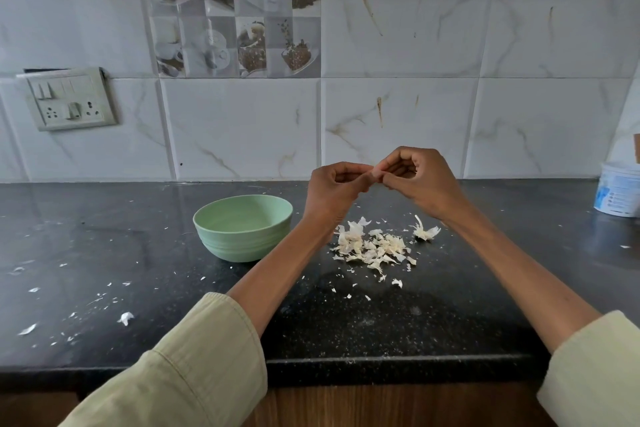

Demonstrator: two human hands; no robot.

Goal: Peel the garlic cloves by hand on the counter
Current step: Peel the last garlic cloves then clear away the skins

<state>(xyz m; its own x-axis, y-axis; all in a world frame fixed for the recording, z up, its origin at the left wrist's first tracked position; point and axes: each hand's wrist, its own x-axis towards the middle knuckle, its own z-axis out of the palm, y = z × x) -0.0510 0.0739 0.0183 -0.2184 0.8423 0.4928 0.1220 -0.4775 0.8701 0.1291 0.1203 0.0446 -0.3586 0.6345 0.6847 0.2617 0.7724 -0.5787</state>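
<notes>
Both hands are raised above the black counter (450, 305), fingertips meeting. My left hand (334, 189) and my right hand (417, 177) pinch a small garlic clove (377, 174) between them; only a pale sliver of it shows. Below them lies a heap of papery garlic skins (372, 246). A stripped garlic stem with skin (425, 230) sits just to its right. A pale green bowl (242, 230) stands left of my left forearm; what is inside it cannot be seen.
Small skin flakes are scattered over the counter's left part (124, 317). A white tub (618, 189) stands at the far right by the tiled wall. A switch-and-socket plate (71, 99) hangs on the wall at left. The counter's front edge (398, 362) runs below my forearms.
</notes>
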